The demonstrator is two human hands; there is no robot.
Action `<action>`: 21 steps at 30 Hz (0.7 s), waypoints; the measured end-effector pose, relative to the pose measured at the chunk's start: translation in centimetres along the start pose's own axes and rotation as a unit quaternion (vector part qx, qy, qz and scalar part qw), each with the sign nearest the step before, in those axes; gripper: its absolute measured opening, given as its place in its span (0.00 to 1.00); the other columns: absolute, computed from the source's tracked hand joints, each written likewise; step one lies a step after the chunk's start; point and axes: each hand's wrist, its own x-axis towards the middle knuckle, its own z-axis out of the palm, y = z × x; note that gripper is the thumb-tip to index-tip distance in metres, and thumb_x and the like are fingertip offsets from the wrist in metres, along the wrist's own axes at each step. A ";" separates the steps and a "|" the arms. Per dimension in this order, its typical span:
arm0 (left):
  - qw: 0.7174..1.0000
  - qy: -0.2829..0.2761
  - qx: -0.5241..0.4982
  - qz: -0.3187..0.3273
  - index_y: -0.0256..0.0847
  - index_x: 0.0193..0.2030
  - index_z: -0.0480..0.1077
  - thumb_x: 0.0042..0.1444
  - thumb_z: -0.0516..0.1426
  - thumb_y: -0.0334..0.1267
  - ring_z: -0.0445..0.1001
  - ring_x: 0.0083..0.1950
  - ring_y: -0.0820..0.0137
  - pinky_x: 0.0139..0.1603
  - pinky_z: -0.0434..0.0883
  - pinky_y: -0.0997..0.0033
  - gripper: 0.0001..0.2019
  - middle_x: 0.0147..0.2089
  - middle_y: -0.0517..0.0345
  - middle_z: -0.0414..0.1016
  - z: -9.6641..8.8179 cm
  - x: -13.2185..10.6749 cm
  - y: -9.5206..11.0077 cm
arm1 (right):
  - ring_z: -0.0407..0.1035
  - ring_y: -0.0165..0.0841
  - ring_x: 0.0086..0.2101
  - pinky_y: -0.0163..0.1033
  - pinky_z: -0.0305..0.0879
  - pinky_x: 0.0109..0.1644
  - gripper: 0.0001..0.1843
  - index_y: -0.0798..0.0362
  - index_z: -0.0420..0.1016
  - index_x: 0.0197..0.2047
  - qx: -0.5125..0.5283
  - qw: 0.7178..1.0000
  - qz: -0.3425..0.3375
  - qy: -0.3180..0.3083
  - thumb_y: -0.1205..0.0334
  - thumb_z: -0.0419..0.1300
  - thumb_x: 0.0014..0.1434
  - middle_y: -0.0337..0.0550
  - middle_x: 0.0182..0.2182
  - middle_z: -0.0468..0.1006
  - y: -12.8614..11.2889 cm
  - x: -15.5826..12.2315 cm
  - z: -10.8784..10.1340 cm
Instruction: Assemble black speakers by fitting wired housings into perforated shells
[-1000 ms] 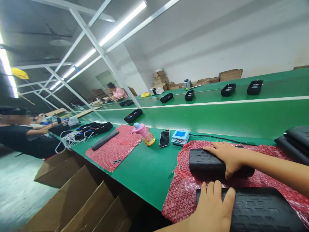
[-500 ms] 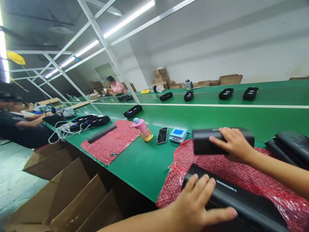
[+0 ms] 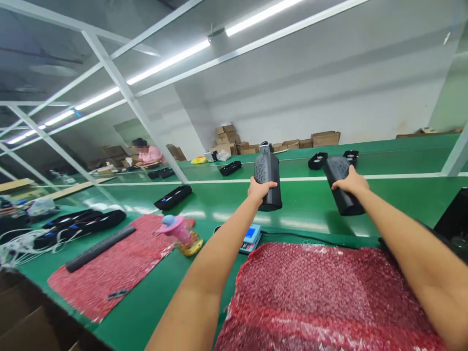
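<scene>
Both arms reach out over the green workbench. My left hand (image 3: 259,190) is closed around a black plastic housing (image 3: 270,168), thumb across its near face; the ribbed side shows. In my right hand (image 3: 353,183) is a second black plastic housing (image 3: 343,201), tilted, gripped with the thumb over its face. Both housings are held up above the far half of the bench. Red bubble wrap (image 3: 303,292) lies flat between my forearms. Beyond the right-hand housing, black open shells (image 3: 317,160) sit on the belt, one partly hidden.
A light-blue device (image 3: 251,238) with a screen, partly behind my left forearm, trails a black cable. Left of it stand a pink-lidded cup (image 3: 183,236) and another bubble-wrap sheet (image 3: 109,273) bearing a long black bar (image 3: 100,247). A person in pink (image 3: 149,153) sits far off.
The two housings have left the near bubble wrap, lifted and carried forward, turned end-on, one in each hand. The view has swung right.
</scene>
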 end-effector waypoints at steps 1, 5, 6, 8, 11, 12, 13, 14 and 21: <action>0.999 -0.003 0.039 -0.020 0.42 0.57 0.54 0.38 0.65 0.47 0.69 0.55 0.56 0.50 0.69 0.60 0.40 0.57 0.43 0.68 1.3 1.2 0.1 | 0.65 0.51 0.47 0.49 0.65 0.42 0.60 0.51 0.33 0.68 -0.003 1.000 0.028 -0.011 0.39 0.64 0.43 0.61 0.50 0.65 -0.1 0.8 1.0; 0.980 -0.031 0.180 -0.077 0.43 0.56 0.57 0.30 0.67 0.47 0.67 0.57 0.46 0.53 0.63 0.47 0.43 0.54 0.39 0.69 6.1 4.1 -0.8 | 0.65 0.43 0.48 0.52 0.66 0.48 0.40 0.51 0.48 0.65 -0.021 0.993 0.102 -0.056 0.44 0.57 0.56 0.53 0.52 0.64 -0.3 2.9 5.3; 0.973 -0.041 0.211 -0.083 0.43 0.56 0.57 0.27 0.68 0.46 0.66 0.57 0.44 0.54 0.61 0.44 0.45 0.55 0.37 0.68 7.0 4.6 -1.3 | 0.65 0.41 0.48 0.52 0.65 0.49 0.35 0.52 0.51 0.63 -0.029 0.991 0.111 -0.063 0.45 0.55 0.58 0.52 0.52 0.64 -0.3 3.3 6.2; 0.960 -0.069 0.259 -0.087 0.43 0.58 0.56 0.24 0.69 0.44 0.66 0.57 0.43 0.54 0.61 0.44 0.49 0.55 0.36 0.68 8.4 5.2 -2.7 | 0.64 0.40 0.48 0.52 0.65 0.50 0.32 0.53 0.55 0.62 -0.049 0.989 0.121 -0.066 0.46 0.54 0.60 0.52 0.53 0.64 -0.1 4.0 7.7; 0.944 -0.113 0.301 -0.075 0.39 0.63 0.52 0.29 0.67 0.48 0.68 0.56 0.45 0.52 0.64 0.48 0.51 0.55 0.33 0.67 9.4 5.7 -4.6 | 0.63 0.40 0.50 0.53 0.64 0.51 0.31 0.53 0.55 0.61 -0.086 0.989 0.116 -0.045 0.47 0.54 0.60 0.52 0.54 0.63 0.1 4.7 8.7; 0.941 -0.123 0.310 -0.062 0.37 0.64 0.49 0.33 0.65 0.51 0.68 0.56 0.46 0.52 0.64 0.49 0.51 0.56 0.31 0.66 9.5 5.7 -5.0 | 0.63 0.41 0.50 0.53 0.63 0.52 0.30 0.54 0.56 0.61 -0.099 0.989 0.105 -0.034 0.47 0.54 0.60 0.52 0.54 0.63 0.2 4.7 8.8; 0.939 -0.128 0.317 -0.044 0.37 0.65 0.47 0.37 0.63 0.54 0.67 0.57 0.45 0.52 0.64 0.48 0.50 0.58 0.30 0.63 9.5 5.4 -5.3 | 0.62 0.41 0.51 0.53 0.63 0.53 0.29 0.54 0.57 0.60 -0.111 0.990 0.086 -0.020 0.48 0.54 0.60 0.52 0.54 0.63 0.3 4.5 8.7; 0.938 -0.130 0.322 -0.019 0.37 0.66 0.46 0.41 0.60 0.55 0.64 0.59 0.44 0.54 0.62 0.47 0.48 0.61 0.29 0.60 9.4 4.9 -5.4 | 0.61 0.41 0.52 0.54 0.61 0.54 0.28 0.55 0.58 0.59 -0.122 0.991 0.058 -0.004 0.49 0.54 0.60 0.52 0.55 0.62 0.3 4.2 8.6; 0.914 -0.161 0.302 0.218 0.47 0.59 0.62 0.49 0.58 0.42 0.51 0.67 0.55 0.67 0.43 0.51 0.28 0.66 0.50 0.57 5.1 -7.5 -7.6 | 0.54 0.42 0.58 0.57 0.47 0.62 0.19 0.56 0.68 0.49 -0.125 0.931 -0.340 0.037 0.54 0.55 0.60 0.49 0.55 0.63 -1.1 -6.7 10.9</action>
